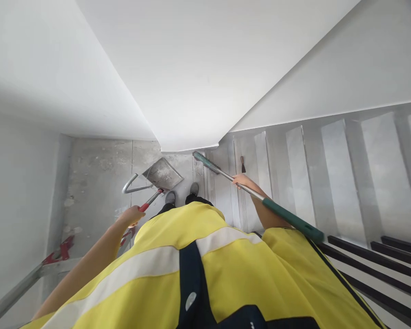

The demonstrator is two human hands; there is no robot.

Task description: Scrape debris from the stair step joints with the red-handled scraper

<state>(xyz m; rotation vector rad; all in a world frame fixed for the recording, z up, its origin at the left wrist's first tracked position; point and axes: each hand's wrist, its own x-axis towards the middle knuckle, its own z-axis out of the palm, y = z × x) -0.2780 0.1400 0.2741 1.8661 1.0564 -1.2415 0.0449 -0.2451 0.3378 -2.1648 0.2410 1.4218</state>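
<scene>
Head view, looking down: I am watching a person in a yellow vest [178,292] standing at the foot of some grey stairs [301,169], working with both hands closed. The left hand [133,216] is wrapping round the red grip of a metal dustpan [163,175]; its fingertips are mostly curling out of sight. The pan is lying on the dusty floor [99,169] ahead of the shoes [170,197], some pale dirt showing inside, while a bent metal tube [130,183] is curving out beside it; where that tube joins is hard to make out.

The right hand [244,181] is gripping the bare metal pole of a long-handled brush [205,161], fingers folding round it. The green head is sitting near the base of the white wall [192,77]; whether its bristles are touching the floor I cannot tell. The green sleeve of the handle is running back past the forearm.

A scraper [243,168] is resting on a lower step. At the left, a ladder [18,288] with red fittings is being cut off by the frame and partly hidden by the arm. Black railing bars [376,269] are running out of the lower right corner.
</scene>
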